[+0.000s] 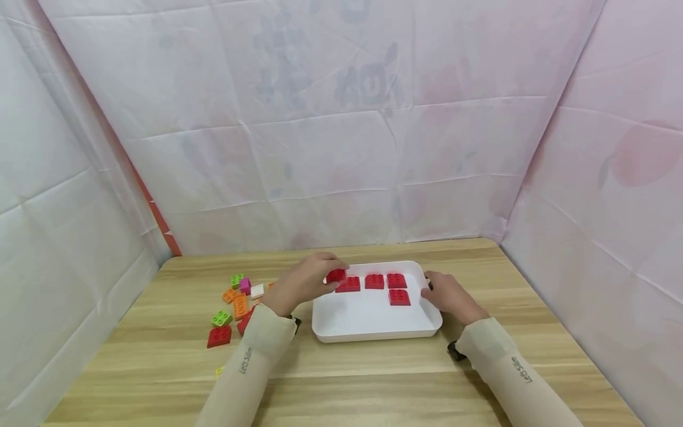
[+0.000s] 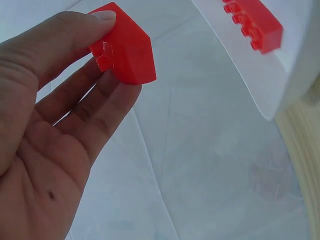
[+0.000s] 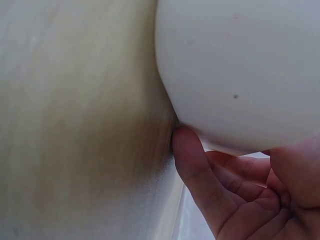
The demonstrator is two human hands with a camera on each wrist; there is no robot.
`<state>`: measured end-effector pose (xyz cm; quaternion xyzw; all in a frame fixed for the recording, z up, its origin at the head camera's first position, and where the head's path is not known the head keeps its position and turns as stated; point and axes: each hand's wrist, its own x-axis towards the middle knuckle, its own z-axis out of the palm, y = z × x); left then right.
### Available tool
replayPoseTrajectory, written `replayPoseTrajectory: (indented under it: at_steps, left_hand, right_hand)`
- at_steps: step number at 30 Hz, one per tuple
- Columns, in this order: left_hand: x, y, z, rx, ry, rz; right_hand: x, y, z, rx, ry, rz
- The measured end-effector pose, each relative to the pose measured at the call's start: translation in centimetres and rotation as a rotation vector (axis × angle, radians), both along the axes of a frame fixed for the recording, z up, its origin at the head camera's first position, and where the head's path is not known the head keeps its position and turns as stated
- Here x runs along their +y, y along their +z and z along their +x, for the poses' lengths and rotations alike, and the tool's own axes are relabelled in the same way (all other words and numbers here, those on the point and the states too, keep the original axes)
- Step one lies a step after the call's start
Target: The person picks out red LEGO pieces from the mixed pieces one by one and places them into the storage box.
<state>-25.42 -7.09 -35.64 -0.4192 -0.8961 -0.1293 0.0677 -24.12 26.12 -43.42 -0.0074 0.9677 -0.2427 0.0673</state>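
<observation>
Between thumb and fingers my left hand (image 1: 308, 281) pinches a red toy brick (image 2: 129, 47), raised over the left back corner of the white tray (image 1: 363, 327). In the left wrist view the brick shows a curved side, with studs turned toward the palm. My right hand (image 1: 450, 296) grips the tray's right side; in the right wrist view its fingertips (image 3: 187, 145) sit at the tray's underside edge. Inside the tray lie a longer red brick (image 1: 349, 284) and smaller red bricks: one at mid-back (image 1: 374, 281), one at back right (image 1: 396, 280) and one in front of that (image 1: 399, 298).
Left of the tray, loose bricks lie on the wooden table (image 1: 341, 385): orange (image 1: 241, 306), green (image 1: 221, 318), red (image 1: 219, 337), magenta (image 1: 245, 286) and white (image 1: 257, 291). My left forearm partly covers some. Pale fabric walls (image 1: 331, 154) enclose the back and sides.
</observation>
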Motion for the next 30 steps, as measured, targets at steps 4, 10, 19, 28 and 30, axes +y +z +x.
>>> replayPoseTrajectory:
  at_steps: [4, 10, 19, 28, 30]
  left_hand:
    - [0.8, 0.0, 0.1, -0.027, 0.001, -0.011]
    - [1.7, 0.1, 0.0, -0.059, -0.017, -0.016]
    - [2.8, 0.3, -0.3, -0.061, -0.009, -0.034]
    - [4.4, 0.1, -0.6, -0.082, -0.049, -0.053]
    - [4.6, 0.1, -0.8, -0.076, -0.054, -0.055]
  right_hand:
    - [-0.3, -0.1, 0.1, -0.011, -0.004, -0.001]
    - [-0.4, 0.1, 0.2, -0.005, -0.001, -0.002]
    - [-0.1, 0.5, 0.2, -0.003, -0.01, -0.005]
    - [0.0, 0.3, 0.2, 0.031, 0.025, -0.01]
    - [0.1, 0.4, 0.2, 0.036, 0.024, -0.011]
